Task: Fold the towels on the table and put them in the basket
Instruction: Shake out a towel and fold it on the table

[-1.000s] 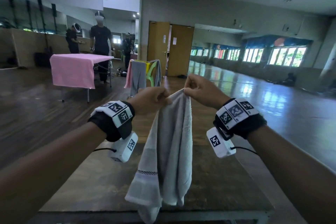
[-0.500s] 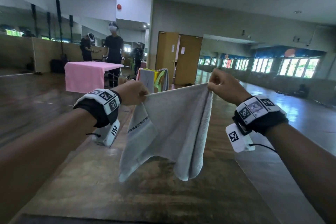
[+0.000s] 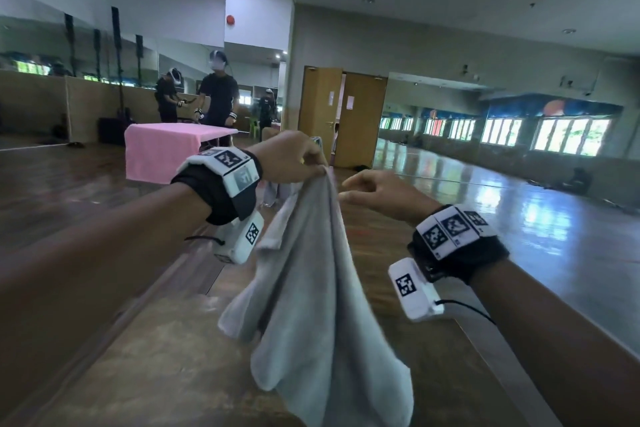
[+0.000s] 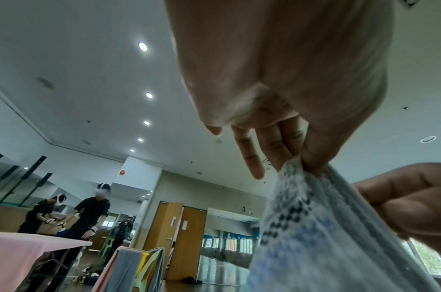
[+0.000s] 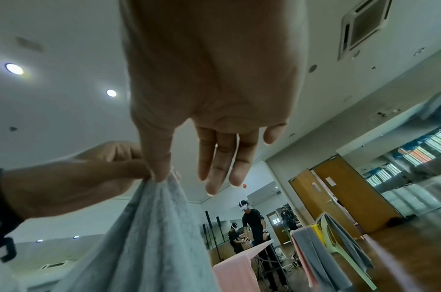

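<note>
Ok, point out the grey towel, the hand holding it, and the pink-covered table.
grey towel (image 3: 311, 288): head view, middle of the hanging cloth.
left hand (image 3: 287, 158): head view, back of the hand pinching the towel's top edge.
pink-covered table (image 3: 159, 152): head view, front drape of the pink cloth.

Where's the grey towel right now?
In the head view the grey towel hangs mid-frame above the wooden table, its top edge pinched by the left hand; the right hand is just beside it, open.
</note>
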